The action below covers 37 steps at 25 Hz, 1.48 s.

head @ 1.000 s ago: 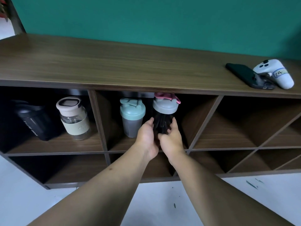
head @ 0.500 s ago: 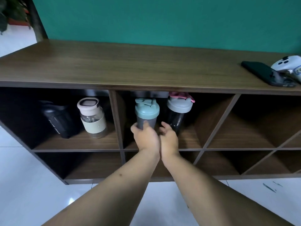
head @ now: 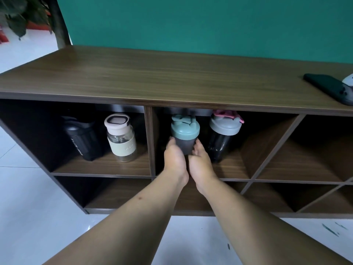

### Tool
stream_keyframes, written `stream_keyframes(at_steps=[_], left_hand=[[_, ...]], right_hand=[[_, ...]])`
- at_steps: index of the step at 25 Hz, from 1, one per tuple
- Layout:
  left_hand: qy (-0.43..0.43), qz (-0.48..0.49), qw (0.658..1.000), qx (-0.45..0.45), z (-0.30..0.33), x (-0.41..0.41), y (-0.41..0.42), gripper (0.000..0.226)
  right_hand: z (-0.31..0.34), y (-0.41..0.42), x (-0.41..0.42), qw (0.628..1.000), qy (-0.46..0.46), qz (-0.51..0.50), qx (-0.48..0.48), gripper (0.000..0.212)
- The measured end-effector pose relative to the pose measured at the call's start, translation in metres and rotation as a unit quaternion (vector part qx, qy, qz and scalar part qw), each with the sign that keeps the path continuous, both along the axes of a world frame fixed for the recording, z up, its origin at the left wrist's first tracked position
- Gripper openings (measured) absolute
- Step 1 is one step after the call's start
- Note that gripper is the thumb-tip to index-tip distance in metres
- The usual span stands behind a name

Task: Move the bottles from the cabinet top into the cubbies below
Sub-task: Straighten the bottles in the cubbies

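1. Under the cabinet top (head: pixel 133 77), in the middle upper cubby (head: pixel 235 167), both hands reach in from below the camera, forearms side by side.
2. The left hand (head: pixel 174 159) is cupped against the left side of the teal-lid bottle (head: pixel 185 134), its fingers curved round the grey body.
3. The right hand (head: pixel 200 161) is cupped against the right side of that same bottle, thumb up along the body; the two hands clasp it between them, wrists almost touching.
4. The teal-lid bottle stands upright, close to the cubby's left wall; whether its base rests on the shelf I cannot tell, since the hands hide it.
5. Just to its right in the same cubby stands the pink-lid bottle (head: pixel 223 136), dark-bodied with a grey cap, leaning a little, apart from both hands.
6. The left upper cubby (head: pixel 99 165) holds two more: the black bottle (head: pixel 82 138) further left and the clear bottle (head: pixel 121 140) with a pale band and pink cap beside it, near the divider.
7. Lower cubbies and the diagonal ones to the right show bare wood.
8. On the cabinet top at far right lies a phone (head: pixel 328 88), with a white controller (head: pixel 348 82) cut off by the frame edge touching it.
9. A plant (head: pixel 23 14) shows at upper left, against the white floor.
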<state>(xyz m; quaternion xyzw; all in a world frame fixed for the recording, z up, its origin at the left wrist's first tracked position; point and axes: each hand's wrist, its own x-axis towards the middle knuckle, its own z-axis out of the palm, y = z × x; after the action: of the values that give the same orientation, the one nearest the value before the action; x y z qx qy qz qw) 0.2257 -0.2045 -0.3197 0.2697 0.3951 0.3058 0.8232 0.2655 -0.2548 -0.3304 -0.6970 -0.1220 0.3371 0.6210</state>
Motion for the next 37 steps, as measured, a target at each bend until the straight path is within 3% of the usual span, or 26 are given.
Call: stream_keyframes(at_steps=[3, 6, 9, 11, 13, 17, 18, 20, 21, 25, 29, 32, 34, 35, 37], left_hand=[[0.008, -0.01, 0.999, 0.044, -0.009, -0.003, 0.0, 0.063], [0.138, -0.011, 0.985, 0.103, -0.001, -0.037, -0.021, 0.044], [0.257, 0.031, 0.954, 0.15, -0.005, -0.095, -0.022, 0.043], [0.294, 0.055, 0.935, 0.19, -0.009, -0.13, 0.005, 0.045], [0.244, 0.076, 0.948, 0.19, -0.009, -0.15, 0.047, 0.043], [0.111, 0.068, 0.987, 0.089, -0.053, -0.152, 0.131, 0.07], [0.09, 0.068, 0.991, 0.071, -0.039, -0.155, 0.134, 0.066], [0.066, 0.051, 0.994, 0.074, -0.011, -0.158, 0.134, 0.035], [0.061, 0.03, 0.995, 0.075, -0.008, -0.156, 0.135, 0.038], [0.049, -0.003, 0.997, 0.055, -0.022, -0.149, 0.14, 0.053], [0.049, -0.01, 0.998, 0.037, -0.027, -0.145, 0.145, 0.05], [0.045, 0.027, 0.998, 0.021, -0.053, -0.148, 0.149, 0.051], [0.092, 0.094, 0.991, 0.024, -0.075, -0.16, 0.155, 0.046], [0.125, 0.127, 0.983, 0.033, -0.074, -0.171, 0.156, 0.04], [0.174, 0.163, 0.969, 0.069, -0.055, -0.197, 0.161, 0.032]], right_hand=[[-0.006, -0.003, -0.003, 0.999, 0.014, -0.028, -0.027, 0.075], [-0.017, -0.008, -0.025, 0.99, -0.011, -0.064, -0.126, 0.013], [-0.02, 0.001, -0.076, 0.98, -0.058, 0.043, -0.187, 0.03], [-0.007, 0.019, -0.113, 0.979, -0.083, 0.071, -0.174, 0.022], [0.012, 0.044, -0.14, 0.985, -0.076, 0.084, -0.132, 0.024], [0.034, 0.09, -0.155, 0.996, -0.02, 0.079, -0.036, 0.077], [0.033, 0.098, -0.153, 0.997, -0.014, 0.076, -0.032, 0.083], [0.029, 0.111, -0.149, 0.997, 0.005, 0.062, -0.036, 0.095], [0.023, 0.116, -0.147, 0.998, 0.006, 0.056, -0.041, 0.098], [-0.004, 0.134, -0.141, 0.999, -0.012, 0.04, -0.019, 0.091], [-0.009, 0.14, -0.134, 0.999, -0.009, 0.03, -0.015, 0.089], [-0.011, 0.138, -0.15, 0.994, -0.04, -0.012, -0.097, 0.057], [-0.013, 0.142, -0.169, 0.992, -0.03, -0.025, -0.116, 0.033], [-0.01, 0.147, -0.18, 0.994, -0.022, -0.014, -0.109, 0.031], [-0.003, 0.161, -0.194, 0.998, 0.014, 0.028, -0.059, 0.051]])
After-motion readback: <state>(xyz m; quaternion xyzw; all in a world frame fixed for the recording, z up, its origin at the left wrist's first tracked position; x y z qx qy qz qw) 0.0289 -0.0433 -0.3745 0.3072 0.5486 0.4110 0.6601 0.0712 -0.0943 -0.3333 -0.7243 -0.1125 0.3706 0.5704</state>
